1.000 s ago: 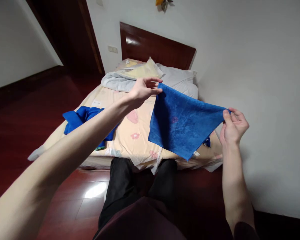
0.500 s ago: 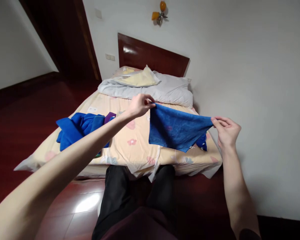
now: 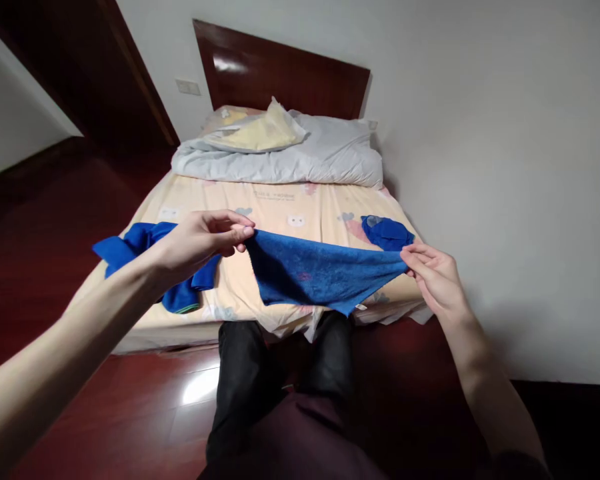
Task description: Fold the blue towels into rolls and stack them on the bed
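Note:
A blue cloth (image 3: 325,273) hangs stretched in the air above the front of the bed. My left hand (image 3: 205,240) pinches its upper left corner, and my right hand (image 3: 437,273) pinches its upper right corner. The cloth's lower edge droops, with a small white tag near its lowest point. Behind my left forearm lies a heap of blue fabric (image 3: 130,247), partly covered by the arm. A smaller crumpled blue cloth (image 3: 387,233) rests on the bed just beyond my right hand.
The bed (image 3: 280,207) has a patterned peach sheet. A folded grey quilt (image 3: 330,150) and a pale yellow pillow (image 3: 265,130) lie near the dark headboard (image 3: 285,73). A white wall (image 3: 505,167) stands to the right, red floor (image 3: 40,227) to the left.
Both hands and the stretched cloth have shifted left and lower in view. The small crumpled cloth behind now shows more fully. The view has tilted down, and the wall lamp is out of sight.

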Demonstrator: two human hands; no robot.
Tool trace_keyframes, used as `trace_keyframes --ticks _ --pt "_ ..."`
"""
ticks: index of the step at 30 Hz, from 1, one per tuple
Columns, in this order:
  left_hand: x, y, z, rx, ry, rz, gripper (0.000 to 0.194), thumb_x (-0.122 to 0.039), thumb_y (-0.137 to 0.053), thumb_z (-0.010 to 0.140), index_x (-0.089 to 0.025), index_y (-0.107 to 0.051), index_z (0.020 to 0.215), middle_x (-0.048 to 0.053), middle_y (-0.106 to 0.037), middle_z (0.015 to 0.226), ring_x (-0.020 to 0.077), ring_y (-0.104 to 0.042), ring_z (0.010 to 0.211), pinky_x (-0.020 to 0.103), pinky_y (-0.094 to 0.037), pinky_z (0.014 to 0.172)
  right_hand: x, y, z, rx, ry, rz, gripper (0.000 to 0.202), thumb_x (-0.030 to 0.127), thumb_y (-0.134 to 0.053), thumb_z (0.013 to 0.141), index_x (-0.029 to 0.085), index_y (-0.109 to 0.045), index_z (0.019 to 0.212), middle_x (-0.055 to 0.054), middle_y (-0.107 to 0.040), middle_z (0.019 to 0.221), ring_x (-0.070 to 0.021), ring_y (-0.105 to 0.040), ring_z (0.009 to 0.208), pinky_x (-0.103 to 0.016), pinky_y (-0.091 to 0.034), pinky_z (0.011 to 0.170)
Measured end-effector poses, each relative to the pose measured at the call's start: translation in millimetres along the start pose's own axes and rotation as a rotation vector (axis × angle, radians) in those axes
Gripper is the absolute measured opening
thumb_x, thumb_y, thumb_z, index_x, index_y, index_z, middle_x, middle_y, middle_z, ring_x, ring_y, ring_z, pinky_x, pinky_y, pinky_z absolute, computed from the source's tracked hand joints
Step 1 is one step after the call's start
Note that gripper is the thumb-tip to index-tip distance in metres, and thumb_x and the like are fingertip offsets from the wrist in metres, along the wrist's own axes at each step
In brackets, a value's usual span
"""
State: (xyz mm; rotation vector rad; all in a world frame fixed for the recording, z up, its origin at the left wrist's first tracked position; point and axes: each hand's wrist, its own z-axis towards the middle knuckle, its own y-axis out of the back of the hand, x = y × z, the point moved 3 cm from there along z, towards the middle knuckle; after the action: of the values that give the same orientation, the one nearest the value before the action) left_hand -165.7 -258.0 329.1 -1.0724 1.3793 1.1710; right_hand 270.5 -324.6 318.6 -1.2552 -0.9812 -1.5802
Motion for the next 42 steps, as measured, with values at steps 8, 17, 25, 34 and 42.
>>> trace_keyframes --ticks 8,17,25,34,42 --pt "38 5.0 43 -0.039 0.098 -0.032 0.033 -0.033 -0.101 0.067 -0.016 -0.079 0.085 0.009 -0.076 0.08 0.0204 -0.075 0.074 0.026 -0.058 0.063 -51 -44 60 0.12 -0.172 -0.002 0.058 0.053 -0.106 0.053 0.016 -0.079 0.089 -0.001 -0.071 0.072 -0.007 -0.054 0.057 -0.018 -0.039 0.047" --pt "41 -5.9 138 -0.305 -0.224 -0.023 0.03 -0.026 -0.089 0.079 -0.015 -0.075 0.101 0.004 -0.075 0.081 0.0165 -0.074 0.073 0.026 -0.062 0.071 -76 -109 163 -0.081 0.094 0.061 0.043 0.053 -0.094 0.077 0.021 -0.069 0.091 -0.001 -0.073 0.078 -0.0127 -0.065 0.066 -0.022 -0.049 0.052" --pt "155 5.8 98 -0.331 -0.223 0.192 0.061 -0.058 -0.089 0.077 -0.016 -0.078 0.12 0.01 -0.079 0.103 0.014 -0.066 0.069 0.025 -0.054 0.067 -182 -91 114 0.058 0.192 -0.027 0.042 0.054 -0.091 0.076 0.021 -0.071 0.09 -0.003 -0.076 0.087 -0.0156 -0.07 0.081 -0.031 -0.059 0.082" --pt "356 -43.4 27 -0.327 0.421 0.047 0.056 -0.032 -0.091 0.071 -0.014 -0.068 0.119 0.007 -0.078 0.09 0.018 -0.068 0.074 0.027 -0.053 0.071 -345 -98 -5 0.18 -0.4 -0.114 0.034 0.043 -0.092 0.067 0.02 -0.069 0.077 -0.004 -0.072 0.071 -0.0166 -0.063 0.066 -0.031 -0.053 0.066" --pt "364 -47.4 36 -0.424 0.428 -0.025 0.046 -0.03 -0.082 0.079 -0.017 -0.064 0.12 0.009 -0.079 0.104 0.0159 -0.067 0.079 0.028 -0.054 0.077 -341 -95 1 -0.004 -0.57 -0.059 0.06 0.054 -0.099 0.053 0.021 -0.061 0.083 -0.007 -0.079 0.089 -0.0065 -0.045 0.051 -0.023 -0.038 0.044"
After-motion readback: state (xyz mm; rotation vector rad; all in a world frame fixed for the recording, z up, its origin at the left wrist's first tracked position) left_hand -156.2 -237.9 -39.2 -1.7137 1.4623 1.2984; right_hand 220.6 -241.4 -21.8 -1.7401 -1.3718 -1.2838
